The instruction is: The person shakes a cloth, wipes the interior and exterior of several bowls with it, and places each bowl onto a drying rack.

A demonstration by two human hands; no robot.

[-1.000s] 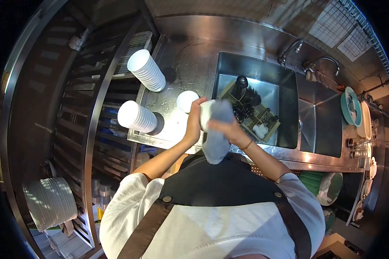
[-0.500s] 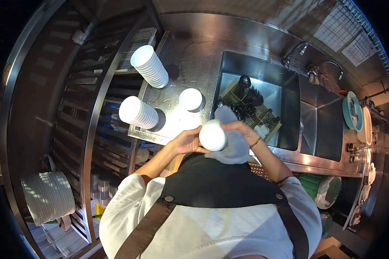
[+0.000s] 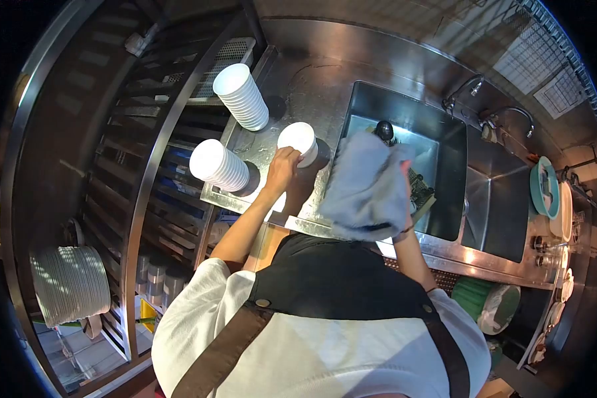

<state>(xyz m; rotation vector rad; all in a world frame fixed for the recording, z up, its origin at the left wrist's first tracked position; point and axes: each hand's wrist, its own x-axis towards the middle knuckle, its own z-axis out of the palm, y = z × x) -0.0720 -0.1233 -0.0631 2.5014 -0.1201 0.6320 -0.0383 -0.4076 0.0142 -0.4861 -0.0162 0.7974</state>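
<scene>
Left hand [image 3: 283, 169] pinches white cup [image 3: 298, 140] by its rim | right hand [image 3: 406, 192], partly hidden, grips grey cloth [image 3: 368, 186] | cup stacks [image 3: 222, 167]: nine and eleven o'clock of left hand.

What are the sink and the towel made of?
The sink looks like smooth, shiny metal, maybe steel, because light gleams off it. The towel seems to be soft, fuzzy cloth, because it folds and droops; I can't tell if it's cotton.

You have a gap on the tabletop [image 3: 317, 93] between the tall stack [image 3: 243, 99] and the sink [image 3: 459, 179]; the short stack [image 3: 300, 140] narrows it, and the cloth [image 3: 365, 189] blocks the sink's near-left side.
</scene>
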